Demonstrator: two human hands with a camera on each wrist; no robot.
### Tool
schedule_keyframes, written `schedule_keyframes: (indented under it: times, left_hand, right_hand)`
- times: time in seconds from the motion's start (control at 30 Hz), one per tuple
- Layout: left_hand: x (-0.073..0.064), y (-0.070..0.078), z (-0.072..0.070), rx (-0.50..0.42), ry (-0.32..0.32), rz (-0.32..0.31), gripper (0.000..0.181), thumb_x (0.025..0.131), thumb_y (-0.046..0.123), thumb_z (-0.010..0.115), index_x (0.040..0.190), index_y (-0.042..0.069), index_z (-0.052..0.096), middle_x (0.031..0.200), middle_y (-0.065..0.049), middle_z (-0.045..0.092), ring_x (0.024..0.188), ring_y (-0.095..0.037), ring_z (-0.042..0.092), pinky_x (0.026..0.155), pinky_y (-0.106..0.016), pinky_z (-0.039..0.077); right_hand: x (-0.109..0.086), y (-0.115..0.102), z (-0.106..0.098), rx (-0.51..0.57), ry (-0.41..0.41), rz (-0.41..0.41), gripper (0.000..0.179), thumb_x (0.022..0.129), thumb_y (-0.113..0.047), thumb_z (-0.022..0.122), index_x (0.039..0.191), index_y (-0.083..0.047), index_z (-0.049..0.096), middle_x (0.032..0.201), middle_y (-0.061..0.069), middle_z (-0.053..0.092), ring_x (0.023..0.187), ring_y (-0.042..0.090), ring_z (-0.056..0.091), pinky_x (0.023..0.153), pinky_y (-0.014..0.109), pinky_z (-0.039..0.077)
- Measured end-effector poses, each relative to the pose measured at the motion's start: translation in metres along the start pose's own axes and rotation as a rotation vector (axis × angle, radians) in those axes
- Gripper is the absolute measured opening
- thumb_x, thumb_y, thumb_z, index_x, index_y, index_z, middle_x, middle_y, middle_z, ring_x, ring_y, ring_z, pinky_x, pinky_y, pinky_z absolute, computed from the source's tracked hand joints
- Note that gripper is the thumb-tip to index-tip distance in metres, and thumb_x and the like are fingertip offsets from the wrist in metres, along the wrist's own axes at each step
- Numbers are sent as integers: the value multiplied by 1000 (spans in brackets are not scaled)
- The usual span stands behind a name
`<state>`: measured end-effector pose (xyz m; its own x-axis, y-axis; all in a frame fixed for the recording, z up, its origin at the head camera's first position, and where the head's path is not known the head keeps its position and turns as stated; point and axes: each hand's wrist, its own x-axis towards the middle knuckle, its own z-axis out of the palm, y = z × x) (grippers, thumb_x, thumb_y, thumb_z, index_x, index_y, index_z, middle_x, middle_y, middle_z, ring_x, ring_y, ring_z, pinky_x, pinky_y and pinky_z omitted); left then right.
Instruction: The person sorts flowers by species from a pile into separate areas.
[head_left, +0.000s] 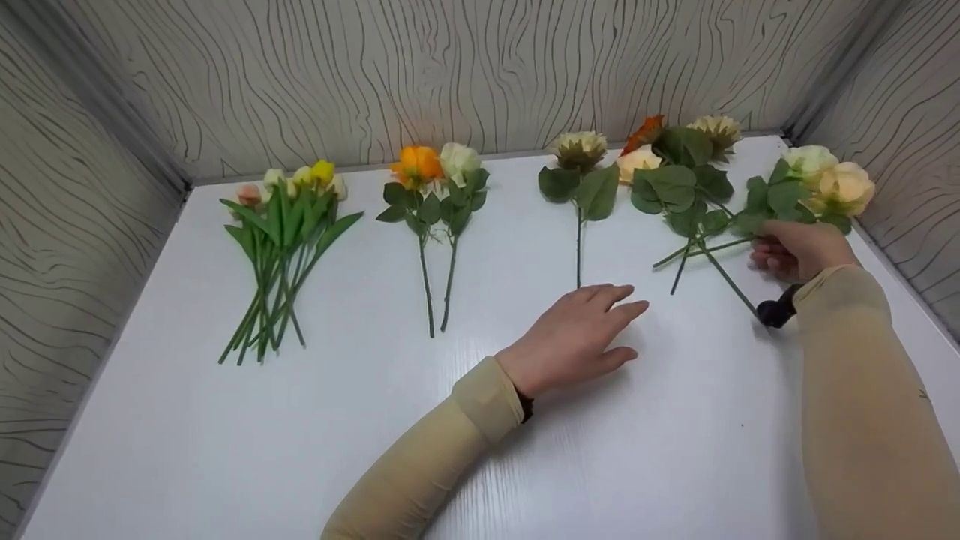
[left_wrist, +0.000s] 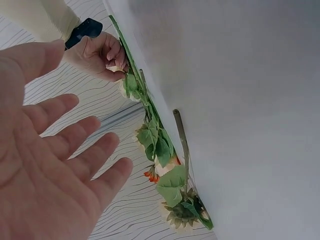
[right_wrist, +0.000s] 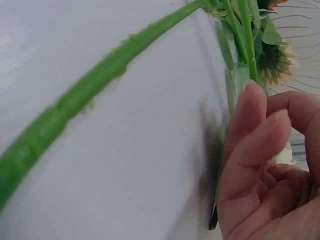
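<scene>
My right hand (head_left: 802, 251) is at the far right, its fingers curled and pinching a green stem just below the leaves of a peach rose (head_left: 846, 187). A whitish rose (head_left: 810, 163) sits against that bloom. In the right wrist view, the thumb and fingers (right_wrist: 255, 145) meet at a stem, while another green stem (right_wrist: 100, 75) crosses close to the camera. My left hand (head_left: 577, 334) is held over the table, fingers spread and palm bare in the left wrist view. Just beyond it lies a cream sunflower-like bloom (head_left: 580, 151), its stem end reaching the hand.
Left of the right hand, an overlapping group holds an orange flower (head_left: 643, 135), a cream bloom (head_left: 716, 133) and a pale peach rose (head_left: 639, 161). Farther left lie an orange rose (head_left: 418, 165), a white rose (head_left: 459, 161) and a tulip bunch (head_left: 281, 225). Patterned walls (head_left: 480, 75) enclose the white table (head_left: 187, 435).
</scene>
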<state>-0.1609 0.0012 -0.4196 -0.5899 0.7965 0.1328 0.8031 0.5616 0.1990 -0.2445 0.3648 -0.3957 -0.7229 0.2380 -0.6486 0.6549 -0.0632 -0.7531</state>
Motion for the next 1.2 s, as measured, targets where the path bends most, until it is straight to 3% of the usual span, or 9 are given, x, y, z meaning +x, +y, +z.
schedule_keyframes:
  times: [0.17, 0.27, 0.4, 0.57, 0.67, 0.77, 0.83, 1.0, 1.2]
  left_hand:
    - [0, -4, -4, -31, 18, -21, 59, 103, 40, 62, 155, 17, 46, 156, -5, 46, 143, -20, 43, 117, -32, 32]
    - [0, -9, -7, -80, 43, -59, 55, 104, 38, 61, 153, 16, 49, 154, -4, 48, 141, -18, 45, 115, -32, 36]
    - [-4, -16, -15, -190, 106, -136, 47, 105, 35, 59, 148, 15, 56, 148, -3, 54, 136, -16, 51, 110, -30, 41]
    - [-10, -29, -29, -422, 197, -299, 39, 106, 33, 59, 140, 15, 63, 138, 2, 62, 119, -11, 60, 99, -27, 48]
    - [-14, -38, -37, -584, 235, -409, 38, 105, 34, 59, 138, 15, 65, 134, 4, 64, 114, -8, 62, 94, -27, 50]
    - [-17, -44, -42, -727, 269, -474, 37, 105, 34, 61, 136, 15, 67, 126, 7, 67, 106, -6, 64, 90, -27, 52]
    - [-18, -47, -44, -796, 292, -490, 36, 104, 34, 62, 133, 15, 68, 119, 9, 69, 102, -5, 64, 89, -27, 53]
    - [-20, -53, -45, -863, 337, -494, 27, 102, 28, 65, 123, 14, 73, 104, 13, 70, 92, -5, 66, 84, -26, 54]
    - [-20, -57, -45, -939, 341, -490, 14, 101, 19, 67, 111, 12, 74, 94, 8, 72, 84, -9, 69, 78, -26, 57]
  right_hand:
    - [13, -1, -5, 154, 49, -52, 15, 99, -14, 63, 87, -9, 70, 76, 5, 71, 68, 13, 70, 67, 25, 59]
    - [15, -1, 0, 251, 87, -169, 4, 97, -7, 63, 100, -5, 64, 76, 7, 70, 66, 16, 71, 68, 28, 61]
    - [11, -1, 19, 328, 83, -374, 22, 96, -6, 64, 116, 0, 56, 80, 9, 70, 66, 18, 72, 69, 30, 61]
    - [-2, 0, 66, 237, -34, -598, 25, 99, -12, 67, 116, 4, 61, 89, 12, 70, 72, 20, 72, 74, 32, 61]
    - [-17, -1, 104, 172, -161, -669, 32, 98, -17, 72, 119, 6, 64, 95, 14, 72, 79, 22, 72, 76, 32, 61]
    - [-35, 1, 140, 118, -283, -731, 41, 96, -23, 75, 120, 9, 64, 101, 16, 73, 89, 24, 71, 80, 32, 60]
    - [-46, 3, 160, 60, -340, -778, 43, 95, -27, 75, 117, 8, 66, 103, 15, 73, 93, 25, 69, 83, 32, 58]
    - [-62, 10, 191, -55, -454, -905, 32, 98, -24, 72, 113, 4, 70, 103, 13, 73, 98, 25, 68, 91, 34, 53]
    - [-63, 15, 203, -23, -503, -918, 30, 99, -19, 71, 115, 6, 68, 104, 14, 72, 100, 26, 69, 93, 35, 53]
